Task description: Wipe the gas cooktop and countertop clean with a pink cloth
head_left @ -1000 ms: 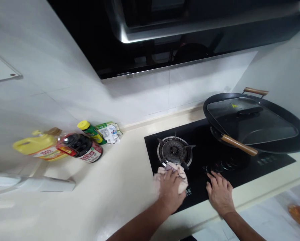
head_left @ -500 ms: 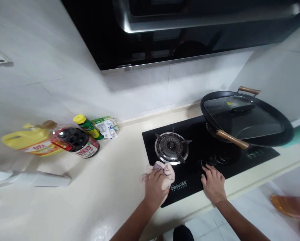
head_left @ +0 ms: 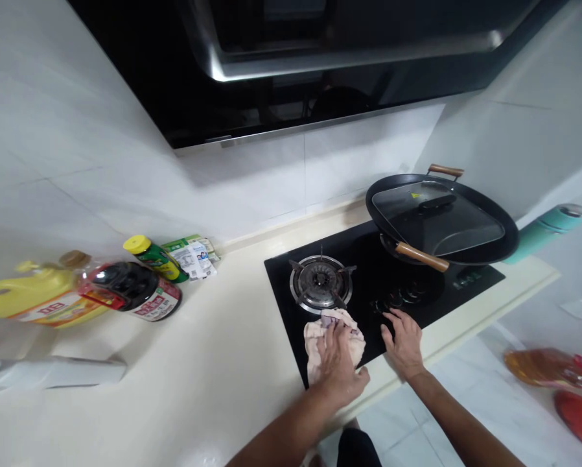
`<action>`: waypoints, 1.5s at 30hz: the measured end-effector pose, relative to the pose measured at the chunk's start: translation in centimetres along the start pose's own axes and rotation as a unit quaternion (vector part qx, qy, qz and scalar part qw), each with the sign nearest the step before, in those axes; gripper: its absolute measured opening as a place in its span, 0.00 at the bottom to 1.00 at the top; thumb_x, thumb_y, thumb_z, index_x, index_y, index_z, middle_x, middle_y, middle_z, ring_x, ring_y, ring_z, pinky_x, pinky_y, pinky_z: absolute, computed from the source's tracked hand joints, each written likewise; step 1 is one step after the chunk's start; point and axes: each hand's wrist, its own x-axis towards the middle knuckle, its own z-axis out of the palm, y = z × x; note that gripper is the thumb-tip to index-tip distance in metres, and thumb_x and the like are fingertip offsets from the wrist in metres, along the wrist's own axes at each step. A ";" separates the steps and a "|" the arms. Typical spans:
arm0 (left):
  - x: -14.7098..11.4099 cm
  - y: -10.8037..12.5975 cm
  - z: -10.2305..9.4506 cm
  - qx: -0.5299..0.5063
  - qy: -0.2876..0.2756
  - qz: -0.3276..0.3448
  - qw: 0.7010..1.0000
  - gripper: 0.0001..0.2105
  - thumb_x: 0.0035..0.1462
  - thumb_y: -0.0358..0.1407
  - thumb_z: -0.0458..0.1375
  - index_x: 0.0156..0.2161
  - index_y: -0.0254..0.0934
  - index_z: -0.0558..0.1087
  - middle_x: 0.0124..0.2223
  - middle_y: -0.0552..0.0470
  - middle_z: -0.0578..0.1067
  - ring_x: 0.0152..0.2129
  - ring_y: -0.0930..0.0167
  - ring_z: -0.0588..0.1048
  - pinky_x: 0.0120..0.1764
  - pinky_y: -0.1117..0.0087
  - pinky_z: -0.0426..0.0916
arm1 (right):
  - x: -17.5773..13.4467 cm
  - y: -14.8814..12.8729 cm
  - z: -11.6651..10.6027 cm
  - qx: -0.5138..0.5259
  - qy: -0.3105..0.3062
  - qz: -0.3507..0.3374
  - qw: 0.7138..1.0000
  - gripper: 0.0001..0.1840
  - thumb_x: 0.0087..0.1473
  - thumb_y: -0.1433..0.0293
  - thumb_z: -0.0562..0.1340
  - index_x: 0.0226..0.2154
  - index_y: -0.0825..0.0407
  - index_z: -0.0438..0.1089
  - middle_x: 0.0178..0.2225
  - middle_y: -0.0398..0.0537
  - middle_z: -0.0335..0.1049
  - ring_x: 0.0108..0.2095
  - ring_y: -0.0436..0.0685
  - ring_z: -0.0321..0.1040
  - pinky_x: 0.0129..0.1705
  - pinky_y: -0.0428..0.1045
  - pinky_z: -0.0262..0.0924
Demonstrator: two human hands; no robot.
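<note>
Wiping of the black glass cooktop [head_left: 369,305] is the step in hand, judging by the hands. Left hand [head_left: 340,366] presses flat on a pale, crumpled cloth [head_left: 320,337], its grip closed down over the fabric at the front left corner of the cooktop, just in front of the left burner [head_left: 321,284]. Right hand [head_left: 402,340] lies open, palm down and fingers spread, on the glass beside the control knobs [head_left: 400,298], holding nothing and seemingly bracing the body.

Cloth looks soft, whitish-pink and bunched into folds; part of it spills out past the fingers toward the burner ring, and its near edge sits close to the seam between glass and counter [head_left: 198,363].

A next move, as I judge it, calls for steady downward pressure while sliding the cloth along the front strip, skirting the burner's raised prongs and the knobs. A wok [head_left: 485,250] with a lid [head_left: 437,217] occupies the right burner. Bottles [head_left: 126,292] stand well apart at the left wall.
</note>
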 end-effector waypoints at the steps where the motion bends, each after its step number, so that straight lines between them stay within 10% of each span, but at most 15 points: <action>1: 0.3 -0.2 -0.5 -0.026 -0.007 0.005 1.000 0.43 0.45 0.30 0.63 0.68 0.44 0.58 0.70 0.39 0.64 0.69 0.49 0.60 0.69 0.40 0.58 | 0.1 -1.1 -0.2 0.017 0.023 0.015 0.999 0.19 0.68 0.61 0.52 0.53 0.51 0.69 0.55 0.58 0.67 0.57 0.66 0.62 0.59 0.64 0.56; 4: -0.2 -2.6 -3.8 -0.091 0.035 0.009 0.995 0.33 0.55 0.31 0.57 0.66 0.44 0.58 0.70 0.41 0.64 0.67 0.60 0.65 0.66 0.53 0.66 | -0.3 -6.6 -0.4 0.060 0.002 0.017 0.998 0.21 0.67 0.58 0.54 0.56 0.48 0.70 0.60 0.59 0.63 0.60 0.68 0.59 0.60 0.65 0.55; 9: -3.5 -10.9 -10.9 0.015 0.197 -0.050 0.979 0.19 0.65 0.42 0.52 0.59 0.42 0.66 0.60 0.40 0.73 0.60 0.58 0.71 0.63 0.48 0.67 | -2.3 -17.0 0.9 0.020 -0.234 -0.109 0.966 0.29 0.59 0.50 0.65 0.61 0.37 0.69 0.71 0.53 0.51 0.68 0.84 0.42 0.62 0.80 0.38; 13: -5.1 -15.1 -13.9 0.188 0.185 -0.115 0.958 0.19 0.66 0.46 0.51 0.57 0.41 0.70 0.61 0.38 0.72 0.61 0.53 0.68 0.60 0.41 0.65 | -4.0 -17.7 1.3 0.012 -0.299 -0.124 0.946 0.31 0.60 0.47 0.63 0.62 0.37 0.67 0.71 0.53 0.54 0.68 0.83 0.43 0.63 0.81 0.33; 19: -5.3 -14.3 -13.7 0.281 0.127 -0.096 0.946 0.19 0.69 0.43 0.48 0.57 0.40 0.73 0.64 0.37 0.70 0.66 0.53 0.63 0.62 0.43 0.60 | -3.8 -10.5 -0.5 -0.029 -0.278 -0.074 0.957 0.27 0.55 0.48 0.68 0.55 0.36 0.75 0.68 0.51 0.59 0.68 0.78 0.46 0.62 0.72 0.48; 28: -5.3 -14.2 -13.5 0.304 0.131 -0.089 0.939 0.18 0.69 0.42 0.50 0.57 0.38 0.73 0.63 0.36 0.71 0.65 0.55 0.64 0.62 0.46 0.59 | 5.5 -6.7 0.7 -0.145 -0.204 -0.014 0.968 0.22 0.56 0.58 0.67 0.53 0.41 0.77 0.68 0.56 0.58 0.64 0.74 0.54 0.60 0.65 0.55; 40: -4.9 -13.6 -13.0 0.351 0.110 -0.091 0.925 0.19 0.69 0.39 0.50 0.57 0.36 0.75 0.64 0.33 0.70 0.64 0.50 0.64 0.60 0.46 0.59 | -0.6 -15.4 0.8 -0.098 -0.227 0.055 0.967 0.21 0.59 0.55 0.64 0.53 0.41 0.77 0.59 0.56 0.66 0.55 0.72 0.57 0.51 0.62 0.52; 45: -4.9 -13.4 -13.3 0.340 0.108 -0.096 0.929 0.20 0.69 0.40 0.49 0.58 0.36 0.75 0.63 0.33 0.70 0.64 0.51 0.63 0.61 0.46 0.59 | -3.1 -20.6 0.4 -0.008 -0.311 -0.032 0.950 0.24 0.57 0.51 0.67 0.55 0.37 0.75 0.63 0.52 0.63 0.58 0.73 0.54 0.54 0.66 0.49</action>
